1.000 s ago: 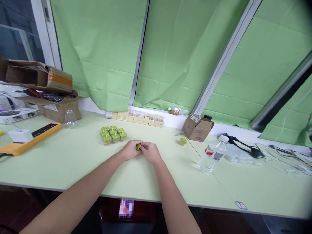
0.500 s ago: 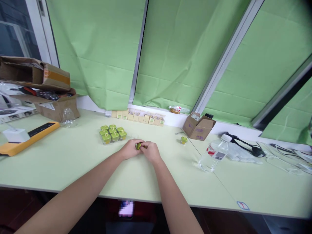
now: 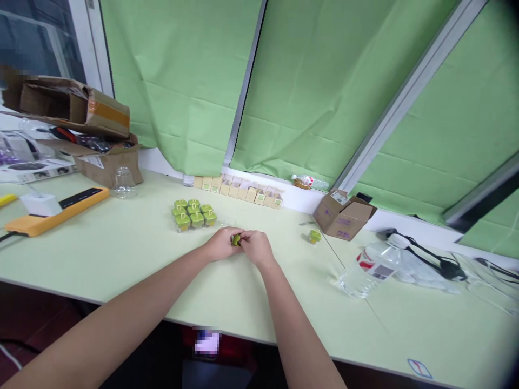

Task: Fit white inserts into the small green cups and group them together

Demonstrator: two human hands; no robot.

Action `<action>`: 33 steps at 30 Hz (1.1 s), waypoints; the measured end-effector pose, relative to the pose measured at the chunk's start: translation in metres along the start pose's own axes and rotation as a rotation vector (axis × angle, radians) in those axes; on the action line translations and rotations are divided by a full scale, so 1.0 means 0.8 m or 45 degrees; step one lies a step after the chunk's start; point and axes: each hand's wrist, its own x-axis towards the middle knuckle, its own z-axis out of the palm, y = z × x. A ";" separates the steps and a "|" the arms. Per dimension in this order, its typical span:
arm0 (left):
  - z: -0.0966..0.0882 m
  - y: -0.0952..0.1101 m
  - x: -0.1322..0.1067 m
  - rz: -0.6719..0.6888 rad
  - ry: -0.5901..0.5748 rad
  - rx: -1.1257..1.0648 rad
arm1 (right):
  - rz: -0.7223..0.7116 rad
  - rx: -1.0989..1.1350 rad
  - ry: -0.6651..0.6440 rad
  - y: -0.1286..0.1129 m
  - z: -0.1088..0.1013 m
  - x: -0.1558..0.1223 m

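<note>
Both my hands meet at the middle of the pale green table (image 3: pixel 121 254). My left hand (image 3: pixel 221 246) and my right hand (image 3: pixel 256 248) are closed together on a small green-lidded jar (image 3: pixel 235 239), which shows only between the fingers. To the left of the hands stands a tight cluster of several green-lidded jars (image 3: pixel 193 213). One more small green jar (image 3: pixel 314 236) stands alone to the right, near a small open cardboard box (image 3: pixel 344 216).
A row of small beige cartons (image 3: pixel 239 190) lines the window sill. A plastic water bottle (image 3: pixel 371 265) lies at the right beside black cables (image 3: pixel 430 256). At the left are a yellow power strip (image 3: pixel 60 208), a glass dome (image 3: pixel 124 183) and stacked cardboard boxes (image 3: pixel 81 135).
My hands keep their hold on the jar in the same spot. The view has shifted a little, so everything sits slightly further right.
</note>
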 end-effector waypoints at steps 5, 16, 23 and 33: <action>-0.004 -0.009 0.006 -0.001 0.121 0.020 | -0.048 0.035 -0.029 -0.006 -0.008 0.026; 0.007 0.008 0.009 0.010 0.384 0.052 | 0.076 0.623 0.221 0.001 -0.005 0.017; 0.014 0.021 0.002 0.106 0.428 0.121 | 0.253 1.245 -0.099 -0.002 -0.006 0.012; 0.034 -0.004 0.009 -0.206 0.477 -0.392 | 0.182 1.047 0.097 0.007 0.009 0.016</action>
